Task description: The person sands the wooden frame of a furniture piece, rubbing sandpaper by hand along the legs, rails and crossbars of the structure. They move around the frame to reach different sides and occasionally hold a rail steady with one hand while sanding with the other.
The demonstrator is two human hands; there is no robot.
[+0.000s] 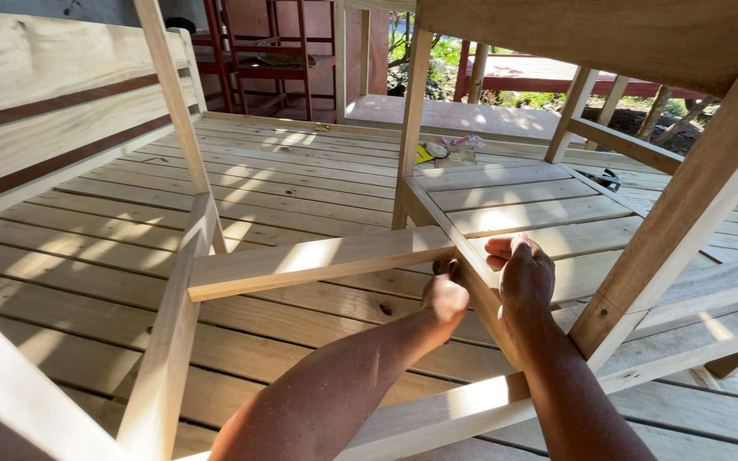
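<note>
Left hand [444, 298]: closed at the joint where the cross slat [318, 263] meets the slanted rail [463, 256], slat spanning to the left rail [172, 324]. Right hand [523, 271]: clamped over the slanted rail. Step, judged: fitting the slat end; next needs alignment. Around: plank deck [284, 171], post [412, 128], red frames [275, 51], small litter [446, 152] at the deck's far edge.

The left hand's [444, 297] fingertips are hidden behind the wooden slat [318, 263] and the diagonal rail [463, 256], so whatever they pinch cannot be told. Beyond the hands, small bright objects [446, 151] on the deck are too small to identify.
</note>
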